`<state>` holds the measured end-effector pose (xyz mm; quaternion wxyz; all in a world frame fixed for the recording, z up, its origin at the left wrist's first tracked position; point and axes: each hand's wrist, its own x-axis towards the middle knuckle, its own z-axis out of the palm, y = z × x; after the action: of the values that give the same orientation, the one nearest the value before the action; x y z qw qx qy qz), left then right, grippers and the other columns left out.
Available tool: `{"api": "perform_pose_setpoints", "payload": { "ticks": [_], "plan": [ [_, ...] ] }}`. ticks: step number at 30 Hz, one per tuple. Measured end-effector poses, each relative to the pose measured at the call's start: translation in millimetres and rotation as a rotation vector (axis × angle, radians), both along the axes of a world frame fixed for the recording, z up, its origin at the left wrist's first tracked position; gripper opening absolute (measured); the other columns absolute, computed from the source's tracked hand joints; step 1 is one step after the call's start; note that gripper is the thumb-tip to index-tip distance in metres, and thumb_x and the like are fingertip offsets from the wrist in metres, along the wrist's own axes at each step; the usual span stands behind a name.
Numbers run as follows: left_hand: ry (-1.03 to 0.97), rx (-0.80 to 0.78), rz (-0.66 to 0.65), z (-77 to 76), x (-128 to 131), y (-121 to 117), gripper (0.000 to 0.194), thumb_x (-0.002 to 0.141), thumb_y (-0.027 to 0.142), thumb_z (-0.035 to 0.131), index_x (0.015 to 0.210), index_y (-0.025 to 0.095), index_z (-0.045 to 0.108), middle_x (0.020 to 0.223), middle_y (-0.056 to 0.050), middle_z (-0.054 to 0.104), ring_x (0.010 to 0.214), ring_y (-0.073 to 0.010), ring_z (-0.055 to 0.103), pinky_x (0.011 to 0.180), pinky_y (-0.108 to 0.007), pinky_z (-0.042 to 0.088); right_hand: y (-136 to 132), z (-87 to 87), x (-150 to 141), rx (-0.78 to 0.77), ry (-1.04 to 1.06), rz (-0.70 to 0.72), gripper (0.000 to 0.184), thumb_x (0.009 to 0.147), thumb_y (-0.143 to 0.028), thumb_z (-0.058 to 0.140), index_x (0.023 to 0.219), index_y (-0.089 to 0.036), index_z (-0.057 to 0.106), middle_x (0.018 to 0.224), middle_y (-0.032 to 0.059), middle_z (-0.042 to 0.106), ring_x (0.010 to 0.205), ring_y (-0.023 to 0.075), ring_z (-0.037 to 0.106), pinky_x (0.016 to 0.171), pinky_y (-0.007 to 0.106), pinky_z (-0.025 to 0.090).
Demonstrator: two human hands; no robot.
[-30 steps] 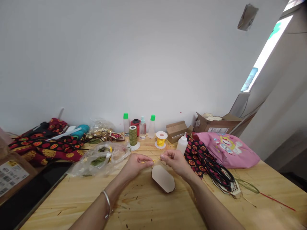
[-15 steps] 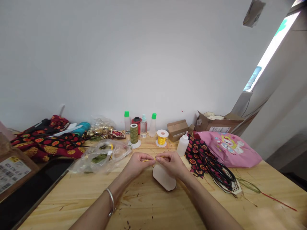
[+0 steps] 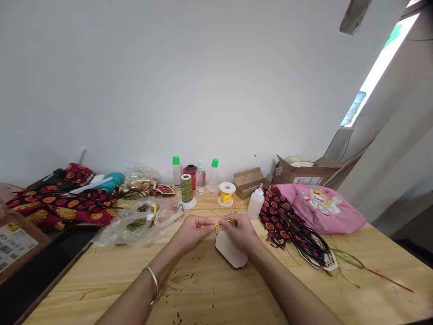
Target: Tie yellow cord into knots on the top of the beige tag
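Note:
Between my two hands runs a yellow cord (image 3: 217, 227), looped at the top end of a pale, flat plaque (image 3: 230, 251) with a scalloped outline. My left hand (image 3: 195, 230), a silver bangle on its wrist, pinches the cord between thumb and fingers. Close by on the right, my right hand (image 3: 241, 230) pinches the cord as well, its fingers partly covering the plaque's upper right edge. The plaque lies tilted over the wooden table (image 3: 189, 289); whether it rests fully on the wood I cannot tell.
Behind my hands stand a spool of yellow cord (image 3: 226, 197), a green thread cone (image 3: 186, 189) and a white squeeze bottle (image 3: 255, 203). A clear plastic bag (image 3: 135, 225) lies left. Patterned cloth (image 3: 275, 216), black cable (image 3: 309, 243) and a pink bag (image 3: 321, 210) lie right.
My right hand has moved left and down, bringing both hands together over the plaque's top end. The yellow cord now shows a small loop between the fingertips.

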<state>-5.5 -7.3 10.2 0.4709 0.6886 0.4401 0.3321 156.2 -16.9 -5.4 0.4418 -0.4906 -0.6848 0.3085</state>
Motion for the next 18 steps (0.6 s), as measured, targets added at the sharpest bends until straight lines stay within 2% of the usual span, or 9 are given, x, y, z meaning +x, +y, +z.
{"api": "perform_pose_setpoints", "payload": {
  "ticks": [10, 15, 18],
  "plan": [
    [-0.088, -0.010, -0.039, 6.4, 2.9, -3.2, 0.025, 0.064, 0.031, 0.056, 0.081, 0.016, 0.067, 0.083, -0.006, 0.067, 0.076, -0.0197, 0.058, 0.069, -0.026, 0.042, -5.3, 7.8, -1.7, 0.112, -0.055, -0.055, 0.027, 0.073, -0.033, 0.044, 0.067, -0.015, 0.063, 0.055, 0.0000, 0.054, 0.052, 0.0105, 0.044, 0.047, 0.020, 0.032],
    [-0.203, -0.105, -0.087, 8.4, 5.2, -6.4, 0.029, 0.068, 0.029, 0.052, 0.091, 0.016, 0.062, 0.083, -0.005, 0.067, 0.078, -0.0183, 0.058, 0.070, -0.027, 0.042, -4.6, 7.3, -0.3, 0.096, -0.037, -0.090, 0.028, 0.074, -0.034, 0.044, 0.065, -0.015, 0.062, 0.053, -0.0009, 0.052, 0.049, 0.0097, 0.041, 0.045, 0.019, 0.030],
    [-0.206, -0.101, -0.075, 6.6, 5.2, -5.3, 0.028, 0.069, 0.029, 0.051, 0.091, 0.016, 0.062, 0.080, -0.005, 0.068, 0.075, -0.0174, 0.058, 0.068, -0.026, 0.043, -5.0, 7.3, 0.0, 0.087, -0.023, -0.091, 0.028, 0.074, -0.034, 0.044, 0.067, -0.015, 0.062, 0.054, -0.0008, 0.053, 0.050, 0.0103, 0.042, 0.046, 0.020, 0.031]
  ]
}}
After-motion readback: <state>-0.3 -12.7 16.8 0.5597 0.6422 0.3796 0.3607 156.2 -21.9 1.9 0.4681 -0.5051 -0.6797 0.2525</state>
